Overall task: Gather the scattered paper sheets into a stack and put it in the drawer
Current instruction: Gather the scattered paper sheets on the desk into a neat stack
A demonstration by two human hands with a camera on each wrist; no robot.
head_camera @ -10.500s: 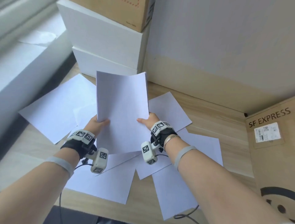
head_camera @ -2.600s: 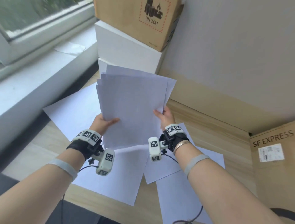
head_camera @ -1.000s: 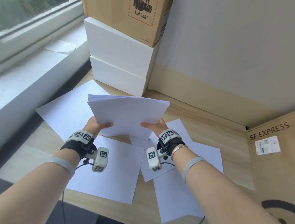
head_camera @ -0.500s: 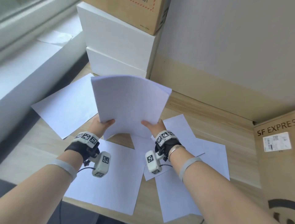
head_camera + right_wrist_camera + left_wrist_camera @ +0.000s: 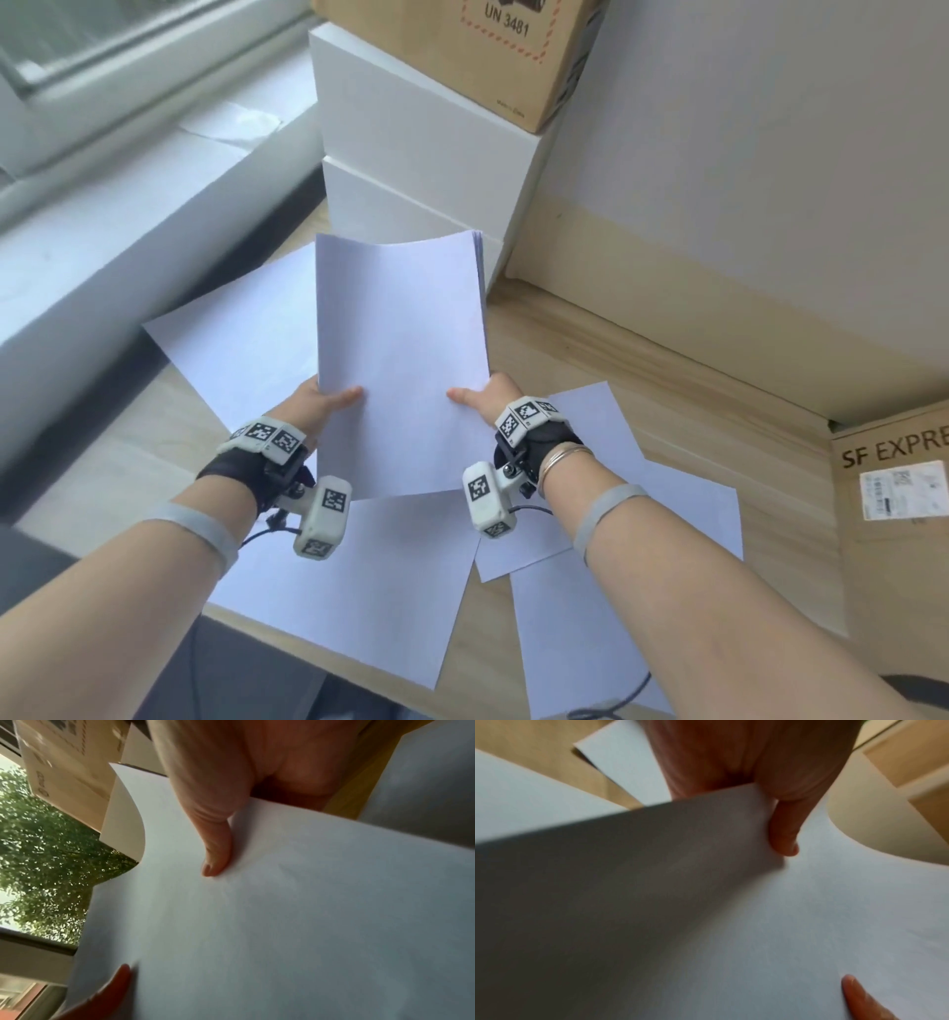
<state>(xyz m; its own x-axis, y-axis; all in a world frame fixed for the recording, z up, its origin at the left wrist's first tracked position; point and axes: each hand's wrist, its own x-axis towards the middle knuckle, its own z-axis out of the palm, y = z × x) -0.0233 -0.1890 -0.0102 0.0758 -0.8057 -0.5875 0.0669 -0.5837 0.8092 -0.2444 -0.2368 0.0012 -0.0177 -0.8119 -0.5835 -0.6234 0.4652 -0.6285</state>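
A light wooden desk point(image 5: 590, 354) sits in a corner beside a window ledge point(image 5: 128, 216), with 2 white boxes point(image 5: 421, 169) stacked at the back and a cardboard box point(image 5: 513, 46) on top of them. You hold a stack of paper point(image 5: 400, 360) upright above the desk, its sheets squared together, likely so the edges can be aligned before stowing. Your left hand point(image 5: 321, 403) grips the stack's left edge, thumb laid across the front and fingers behind. Your right hand point(image 5: 485, 393) grips the right edge the same way, thumb forward. Both wrists are raised and angled inward, mirroring each other. The top of the stack bows slightly away from you. Loose sheets point(image 5: 359, 591) still lie flat on the desk below and to the right, so gathering looks unfinished. No drawer is visible. A brown carton point(image 5: 898, 539) marked SF EXPRESS stands at the far right.
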